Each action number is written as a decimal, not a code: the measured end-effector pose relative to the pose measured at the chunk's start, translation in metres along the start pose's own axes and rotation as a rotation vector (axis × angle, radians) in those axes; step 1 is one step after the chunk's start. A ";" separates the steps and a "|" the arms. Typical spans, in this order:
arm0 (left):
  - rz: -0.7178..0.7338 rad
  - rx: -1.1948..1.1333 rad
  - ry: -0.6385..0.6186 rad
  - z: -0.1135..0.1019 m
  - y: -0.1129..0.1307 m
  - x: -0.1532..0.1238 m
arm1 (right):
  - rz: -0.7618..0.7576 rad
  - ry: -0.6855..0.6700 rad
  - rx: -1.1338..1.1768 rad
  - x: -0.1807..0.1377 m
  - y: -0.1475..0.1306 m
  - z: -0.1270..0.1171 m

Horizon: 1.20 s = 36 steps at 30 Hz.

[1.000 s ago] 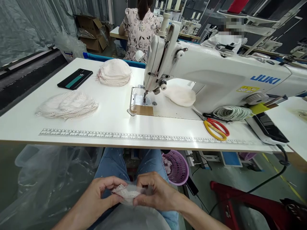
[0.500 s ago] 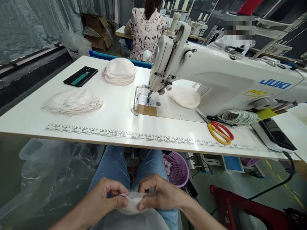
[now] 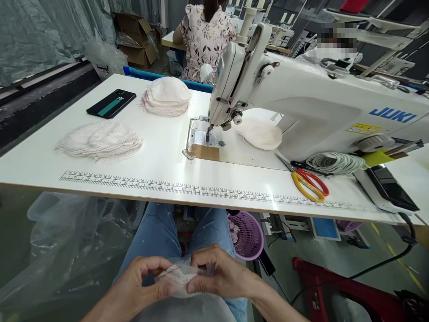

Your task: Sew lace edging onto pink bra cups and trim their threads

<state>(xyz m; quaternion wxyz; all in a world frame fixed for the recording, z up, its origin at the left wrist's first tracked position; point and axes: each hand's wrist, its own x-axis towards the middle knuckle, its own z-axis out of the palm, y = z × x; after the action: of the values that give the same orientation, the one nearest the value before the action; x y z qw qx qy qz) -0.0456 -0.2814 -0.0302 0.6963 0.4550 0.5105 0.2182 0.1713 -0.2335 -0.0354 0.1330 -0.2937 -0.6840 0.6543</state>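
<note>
Over my lap, below the table edge, I hold a small white piece of sheer fabric with a lacy edge (image 3: 181,274). My left hand (image 3: 147,281) pinches its left side between thumb and fingers. Its right side is gripped by my right hand (image 3: 214,273), thumb in front. More whitish sheer material (image 3: 187,308) lies across my lap beneath the hands; whether it joins the held piece I cannot tell. On the table stand a stack of lace-edged white fabric pieces (image 3: 100,139) and a stack of rounded white fabric pieces (image 3: 166,96).
A white sewing machine (image 3: 301,94) stands on the white table (image 3: 161,170), a cream fabric piece (image 3: 261,134) beside its needle. Scissors (image 3: 308,183), a coiled cord (image 3: 335,163) and a phone (image 3: 111,103) lie around. A purple basket (image 3: 250,237) is below. A person (image 3: 208,40) sits ahead.
Both hands have shifted slightly left with the fabric, which now looks more spread and tilted between them. The view has moved a little; the things on the table stay put.
</note>
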 end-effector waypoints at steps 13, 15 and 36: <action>-0.020 0.072 0.076 0.014 -0.003 0.000 | -0.052 0.019 -0.038 -0.008 0.001 0.002; -0.030 0.109 0.037 0.014 -0.001 0.000 | -0.067 0.004 -0.046 -0.009 0.000 0.001; -0.060 0.328 -0.011 0.015 0.011 0.004 | -0.010 0.072 0.083 -0.006 -0.004 0.003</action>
<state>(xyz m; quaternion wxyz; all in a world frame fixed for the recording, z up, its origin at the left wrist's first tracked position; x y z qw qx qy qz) -0.0287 -0.2785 -0.0218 0.6216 0.5481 0.5489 0.1087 0.1730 -0.2391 -0.0304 0.1728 -0.3081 -0.6524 0.6705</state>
